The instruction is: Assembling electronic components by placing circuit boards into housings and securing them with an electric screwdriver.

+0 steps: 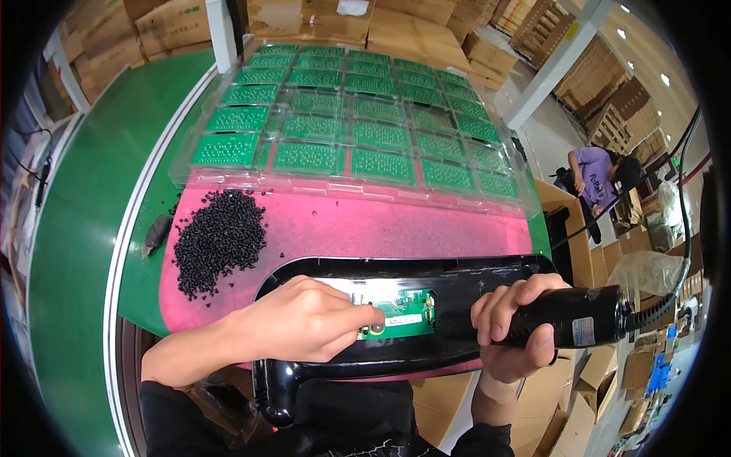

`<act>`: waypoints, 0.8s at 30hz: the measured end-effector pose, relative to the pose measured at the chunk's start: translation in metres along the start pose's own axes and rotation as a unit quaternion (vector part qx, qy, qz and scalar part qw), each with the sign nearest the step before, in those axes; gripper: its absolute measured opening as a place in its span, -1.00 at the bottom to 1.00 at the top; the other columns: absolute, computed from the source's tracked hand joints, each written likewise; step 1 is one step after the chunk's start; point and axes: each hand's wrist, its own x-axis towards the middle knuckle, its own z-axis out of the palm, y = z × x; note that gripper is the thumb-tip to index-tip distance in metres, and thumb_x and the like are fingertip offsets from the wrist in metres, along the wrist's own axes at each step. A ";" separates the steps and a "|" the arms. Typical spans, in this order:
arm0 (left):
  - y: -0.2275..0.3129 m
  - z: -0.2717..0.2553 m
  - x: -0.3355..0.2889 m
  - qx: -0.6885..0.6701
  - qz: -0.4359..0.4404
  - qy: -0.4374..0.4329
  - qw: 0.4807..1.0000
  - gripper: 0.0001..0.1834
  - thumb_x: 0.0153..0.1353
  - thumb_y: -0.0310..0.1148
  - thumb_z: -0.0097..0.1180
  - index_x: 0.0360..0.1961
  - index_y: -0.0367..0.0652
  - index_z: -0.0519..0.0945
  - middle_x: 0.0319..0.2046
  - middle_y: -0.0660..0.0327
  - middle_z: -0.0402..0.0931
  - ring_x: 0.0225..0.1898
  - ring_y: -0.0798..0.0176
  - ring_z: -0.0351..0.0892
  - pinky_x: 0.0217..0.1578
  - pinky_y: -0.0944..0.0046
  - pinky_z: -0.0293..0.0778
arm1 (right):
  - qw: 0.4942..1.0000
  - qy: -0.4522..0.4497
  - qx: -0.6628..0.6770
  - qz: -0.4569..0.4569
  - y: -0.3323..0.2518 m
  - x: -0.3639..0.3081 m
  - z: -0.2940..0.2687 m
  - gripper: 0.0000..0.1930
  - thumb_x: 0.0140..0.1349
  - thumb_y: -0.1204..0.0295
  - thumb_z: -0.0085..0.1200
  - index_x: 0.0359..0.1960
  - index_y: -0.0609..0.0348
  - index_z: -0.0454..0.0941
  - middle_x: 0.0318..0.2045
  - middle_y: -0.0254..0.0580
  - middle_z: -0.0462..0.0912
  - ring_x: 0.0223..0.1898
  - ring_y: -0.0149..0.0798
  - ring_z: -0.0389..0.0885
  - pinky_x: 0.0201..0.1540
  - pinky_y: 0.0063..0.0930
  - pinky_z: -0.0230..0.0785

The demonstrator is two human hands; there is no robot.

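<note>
A glossy black plastic housing [327,371] lies across the near edge of the pink mat, its hollow side up. Inside it is a green circuit board [400,306] with small parts and a white label strip. My left hand [312,320] is closed, its fingertips touching the board's left part; anything pinched there is hidden. My right hand [514,324] is wrapped round a black electric screwdriver [586,316], held level with its cable end to the right. The screwdriver's front end points left at the board's right edge; its tip is lost against the dark housing.
A heap of small black screws [217,244] sits on the pink mat [396,225] at left. Beyond, clear plastic trays [343,183] hold rows of green circuit boards. A dark lump [157,234] lies left of the screws. Cardboard boxes and a person in purple [598,171] are at right.
</note>
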 end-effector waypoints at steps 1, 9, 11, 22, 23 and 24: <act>0.000 0.001 -0.001 -0.001 -0.001 -0.001 1.000 -0.76 -0.02 -0.56 0.12 -0.26 -0.17 0.60 -0.68 0.21 0.50 -0.62 0.17 0.56 -0.62 0.22 0.42 | 1.000 0.001 0.000 0.002 0.001 0.000 -0.001 -0.47 0.13 0.06 0.27 -0.20 0.16 0.25 -0.66 -0.29 0.40 -0.67 -0.35 0.37 -0.55 -0.46 0.31; -0.001 -0.002 0.003 0.041 -0.010 -0.003 0.999 -0.74 -0.13 -0.59 0.06 -0.34 -0.20 0.63 -0.65 0.23 0.55 -0.64 0.19 0.58 -0.63 0.27 0.54 | 0.997 -0.056 -0.042 0.010 0.009 0.007 0.002 -0.49 0.15 -0.05 0.15 -0.32 0.12 0.24 -0.74 -0.39 0.33 -0.79 -0.46 0.25 -0.69 -0.57 0.17; -0.001 -0.001 0.003 0.041 -0.006 0.003 0.999 -0.75 -0.12 -0.59 0.07 -0.34 -0.19 0.63 -0.66 0.23 0.55 -0.66 0.19 0.57 -0.64 0.27 0.53 | 0.997 -0.065 -0.044 0.016 0.012 0.009 0.003 -0.48 0.14 -0.05 0.16 -0.29 0.14 0.27 -0.74 -0.39 0.32 -0.78 -0.46 0.25 -0.70 -0.57 0.16; -0.004 -0.020 0.011 0.155 -0.056 0.112 0.980 -0.78 0.01 -0.51 0.17 -0.25 -0.26 0.59 -0.35 0.12 0.49 -0.28 0.09 0.48 -0.20 0.10 0.44 | 0.998 -0.049 0.019 0.045 0.009 0.013 -0.018 -0.48 0.17 -0.12 0.13 -0.21 0.08 0.33 -0.68 -0.46 0.34 -0.70 -0.47 0.30 -0.47 -0.50 0.22; -0.004 -0.021 0.012 0.161 -0.049 0.112 0.979 -0.78 0.01 -0.51 0.17 -0.25 -0.26 0.59 -0.35 0.12 0.49 -0.28 0.09 0.48 -0.20 0.10 0.44 | 0.993 0.024 0.074 0.085 0.006 0.015 -0.022 -0.59 0.25 0.02 0.11 -0.16 0.08 0.36 -0.59 -0.46 0.38 -0.60 -0.45 0.36 -0.36 -0.49 0.25; -0.003 -0.019 0.013 0.174 -0.090 0.091 0.976 -0.75 0.04 -0.50 0.18 -0.20 -0.26 0.57 -0.32 0.10 0.51 -0.25 0.04 0.49 -0.19 0.11 0.45 | 0.977 0.112 0.130 0.123 0.001 0.023 -0.027 -0.65 0.28 0.10 0.10 -0.14 0.08 0.37 -0.53 -0.44 0.42 -0.53 -0.43 0.40 -0.30 -0.46 0.27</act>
